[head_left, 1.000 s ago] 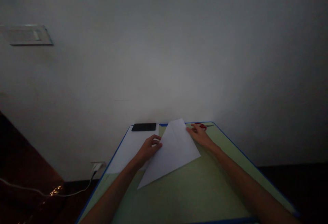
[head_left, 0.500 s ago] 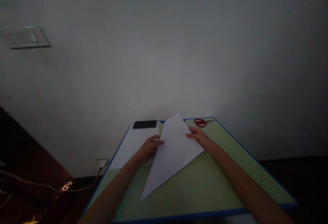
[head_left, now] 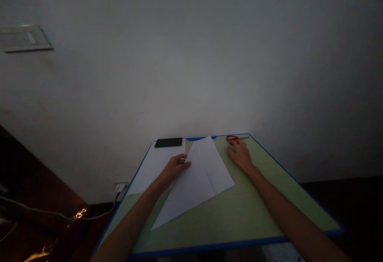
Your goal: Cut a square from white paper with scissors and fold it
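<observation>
Sharp-cornered white paper (head_left: 200,178) with a faint crease (head_left: 210,178), left hand (head_left: 173,169) closed on its edge, right hand (head_left: 240,155) open by scissors (head_left: 232,137)

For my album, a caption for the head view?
Left hand holds folded paper; right hand reaches red scissors.

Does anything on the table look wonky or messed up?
Only the paper by the left hand: it lies slanted across the table, with a faint crease near its lower edge. I see no spill or tear.
</observation>
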The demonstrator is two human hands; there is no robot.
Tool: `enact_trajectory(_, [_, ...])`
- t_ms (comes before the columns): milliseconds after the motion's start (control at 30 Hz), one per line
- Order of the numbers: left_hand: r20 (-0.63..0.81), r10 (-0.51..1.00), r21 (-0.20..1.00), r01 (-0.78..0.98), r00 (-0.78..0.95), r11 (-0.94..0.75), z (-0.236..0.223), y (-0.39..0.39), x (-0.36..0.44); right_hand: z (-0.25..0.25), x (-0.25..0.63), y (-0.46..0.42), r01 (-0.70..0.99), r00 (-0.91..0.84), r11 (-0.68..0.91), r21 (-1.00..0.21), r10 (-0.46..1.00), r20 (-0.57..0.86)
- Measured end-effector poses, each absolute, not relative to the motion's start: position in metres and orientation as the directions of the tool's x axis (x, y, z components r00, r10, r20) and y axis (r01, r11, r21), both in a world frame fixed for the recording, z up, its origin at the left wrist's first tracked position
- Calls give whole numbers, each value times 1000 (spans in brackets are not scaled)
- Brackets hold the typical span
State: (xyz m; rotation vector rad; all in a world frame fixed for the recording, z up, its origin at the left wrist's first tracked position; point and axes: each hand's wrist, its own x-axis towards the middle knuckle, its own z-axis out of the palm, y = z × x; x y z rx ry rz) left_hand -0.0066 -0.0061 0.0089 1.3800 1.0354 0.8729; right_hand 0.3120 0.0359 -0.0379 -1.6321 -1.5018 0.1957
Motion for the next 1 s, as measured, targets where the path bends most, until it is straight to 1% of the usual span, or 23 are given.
enact_trajectory(67, [-58, 935, 996, 82, 350, 31, 7, -5, -6, -39, 310, 43, 866, 211, 53, -497, 862, 461])
enact_trajectory(133, [-64, 935, 994, 106, 348, 29, 4, -3, -7, -38, 308, 52, 929, 198, -15, -369, 862, 466])
enact_trajectory(200, [-62, 937, 994, 110, 344, 26, 3, -3, -8, -37, 306, 59, 952, 202, -69, -299, 875, 441])
enact_trajectory(267, [-59, 933, 995, 93, 355, 28, 3, -4, -9, -36, 304, 60, 959, 197, -93, -266, 895, 400])
enact_trajectory(367, [-49, 930, 998, 56, 365, 30, 4, -7, -10, -33, 301, 45, 964, 171, -75, -255, 910, 379])
enact_trajectory(433, [-42, 942, 997, 68, 332, 21, 5, -7, -11, -30, 301, 27, 964, 188, -92, -251, 901, 391])
enact_trajectory(500, [-30, 944, 998, 57, 328, 12, 5, -6, -11, -27, 306, 5, 962, 190, -99, -256, 912, 363])
enact_trajectory(567, [-45, 945, 998, 55, 323, 28, 5, -5, -10, -24, 316, -18, 957, 183, -104, -273, 942, 283])
enact_trajectory(667, [-72, 950, 995, 83, 304, 49, 5, -4, -7, -20, 338, -49, 961, 86, -24, -275, 972, 218])
enact_trajectory(767, [-59, 938, 997, 73, 341, 36, 6, -5, -4, -12, 355, -68, 955, 27, 14, -297, 990, 136])
enact_trajectory(900, [-32, 940, 999, 53, 340, 15, 7, -6, -2, -1, 367, -76, 949, -98, 98, -298, 995, 17])
enact_trajectory(967, [-6, 949, 999, 47, 315, -9, 8, -5, -4, -2, 370, -79, 932, -86, 75, -354, 996, -15])
enact_trajectory(1000, [13, 954, 999, 43, 298, -27, 9, -4, -5, -4, 371, -80, 909, -58, 33, -416, 997, -49])
